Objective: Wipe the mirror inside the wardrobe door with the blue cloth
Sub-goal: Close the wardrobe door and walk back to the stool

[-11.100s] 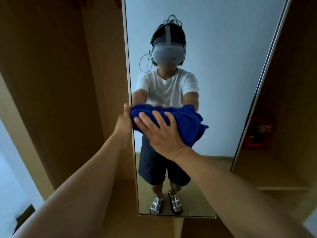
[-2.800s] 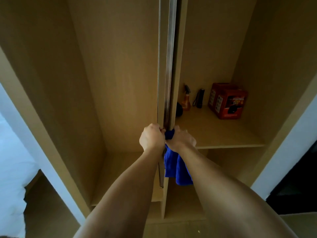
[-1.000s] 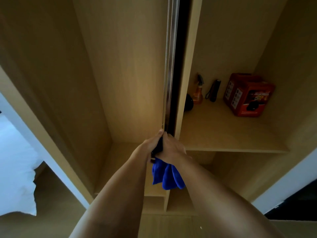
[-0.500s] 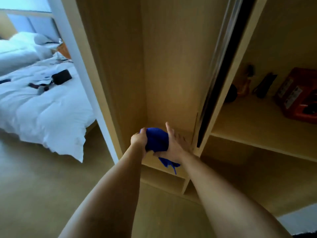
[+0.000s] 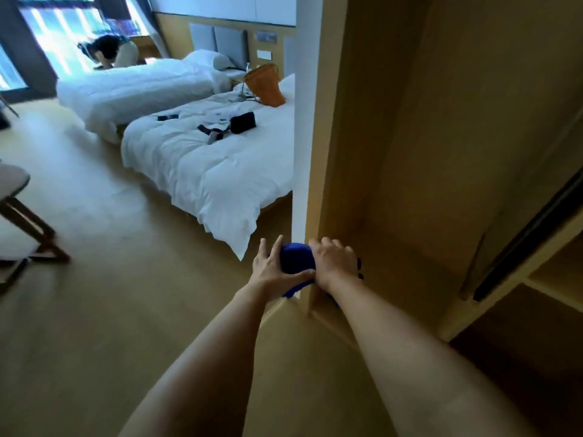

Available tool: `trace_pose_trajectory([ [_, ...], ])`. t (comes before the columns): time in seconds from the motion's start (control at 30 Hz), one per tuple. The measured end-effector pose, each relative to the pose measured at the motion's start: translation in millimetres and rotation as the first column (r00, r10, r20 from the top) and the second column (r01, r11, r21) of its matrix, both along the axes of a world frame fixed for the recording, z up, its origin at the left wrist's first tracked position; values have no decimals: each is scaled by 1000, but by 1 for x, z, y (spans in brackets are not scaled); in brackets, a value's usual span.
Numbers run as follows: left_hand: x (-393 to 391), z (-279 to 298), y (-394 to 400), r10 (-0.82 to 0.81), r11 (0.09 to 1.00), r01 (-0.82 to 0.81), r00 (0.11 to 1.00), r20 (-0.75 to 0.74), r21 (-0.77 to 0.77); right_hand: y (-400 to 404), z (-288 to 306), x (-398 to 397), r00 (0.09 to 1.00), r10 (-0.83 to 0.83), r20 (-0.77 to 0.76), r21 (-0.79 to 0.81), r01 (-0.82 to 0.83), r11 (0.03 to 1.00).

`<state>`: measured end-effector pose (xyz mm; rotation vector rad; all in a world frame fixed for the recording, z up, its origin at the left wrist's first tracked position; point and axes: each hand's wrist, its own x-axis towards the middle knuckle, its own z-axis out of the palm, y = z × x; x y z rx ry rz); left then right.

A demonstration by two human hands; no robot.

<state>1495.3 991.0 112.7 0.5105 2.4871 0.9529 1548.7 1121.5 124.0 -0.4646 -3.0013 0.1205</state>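
At the far left edge a chair [image 5: 19,216] with dark wooden legs is standing on the pale floor [image 5: 94,310]. Beyond it, by the bright window [image 5: 63,36], a person [image 5: 110,50] is bending over the far bed [image 5: 135,86]. Nearer to you, the second bed [image 5: 205,165] is lying under a white duvet, with a black pouch [image 5: 243,122], dark straps and a few small items scattered on top, and an orange bag [image 5: 263,85] is sitting upright at its head end.

You are holding both arms out ahead of you. Your left hand [image 5: 273,270] is cupping the left side of the bunched blue cloth [image 5: 296,258], thumb curled under it and fingers wrapped over its edge. Your right hand [image 5: 332,261] is gripping the same cloth from the right, fingers curled over the top, with small bits of cloth poking out past the knuckles. The cloth is sitting between your hands, in front of the white-edged side panel [image 5: 299,137] of the wardrobe [image 5: 426,152].

To the right, the wooden wardrobe interior is standing open and in shadow. At the far right the mirror door [image 5: 533,231] is showing only edge-on as a dark strip, well apart from the cloth, with none of its glass facing you.
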Motion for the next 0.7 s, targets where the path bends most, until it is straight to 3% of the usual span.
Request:
trace_pose_trajectory([
  [0.17,-31,-3,-70,-130,972,74,959,-252,-222,-60,-1,-41,995,94,45,61,-96,993],
  [0.27,-47,-6,-112,-143,956,49,940,-311,-291,-105,-3,-64,987,151,55,42,-153,987],
  [0.5,-76,-22,-211,60,946,-177,918,-391,-270,-204,-7,-117,943,317,103,41,-323,946],
  [0.7,-94,-23,-275,274,906,-367,888,-370,-211,-272,-11,-160,886,453,97,35,-458,888],
])
